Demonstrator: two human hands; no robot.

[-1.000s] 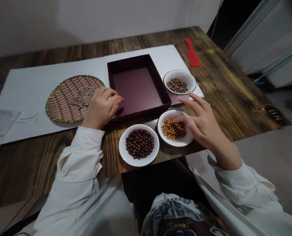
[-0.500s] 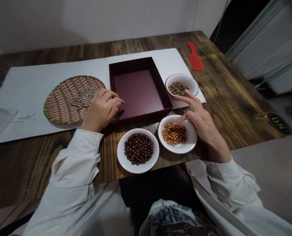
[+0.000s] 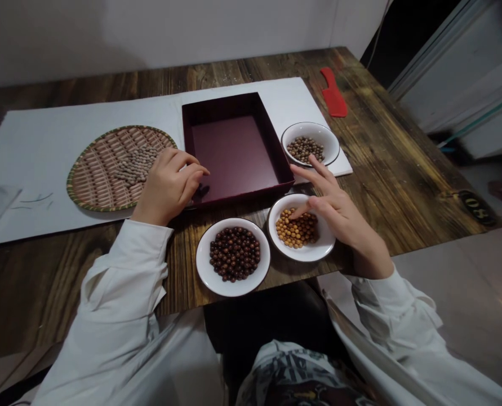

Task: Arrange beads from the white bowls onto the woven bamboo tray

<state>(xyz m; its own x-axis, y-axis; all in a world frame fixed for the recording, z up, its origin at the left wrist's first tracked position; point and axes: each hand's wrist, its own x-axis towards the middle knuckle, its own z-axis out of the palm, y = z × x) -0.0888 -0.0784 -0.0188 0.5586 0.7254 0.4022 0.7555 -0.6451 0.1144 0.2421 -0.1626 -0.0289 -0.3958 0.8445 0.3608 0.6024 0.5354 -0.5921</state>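
My left hand (image 3: 170, 183) hovers over the front left corner of an open maroon box (image 3: 238, 149), its fingers curled and pressed together. Whether anything sits between those fingertips is hidden. My right hand (image 3: 333, 206) reaches over a white bowl (image 3: 325, 245) of yellow-brown beads (image 3: 296, 230). One fingertip touches these beads, while other fingers spread apart toward the box's right corner and the bowl behind. Dark brown beads (image 3: 234, 254) fill the middle of another white bowl (image 3: 204, 270) at the table's front edge.
Left of the box, a round woven tray (image 3: 90, 175) carries greyish beads (image 3: 136, 165). A third white bowl (image 3: 332, 148) with brownish beads (image 3: 303, 148) stands right of the box. A red comb-like tool (image 3: 334, 97) lies farther back on the wooden table (image 3: 386, 152).
The whole view has shifted slightly. My right hand has moved a little left, its low fingertip further over the yellow-brown beads. My left hand keeps nearly the same pose.
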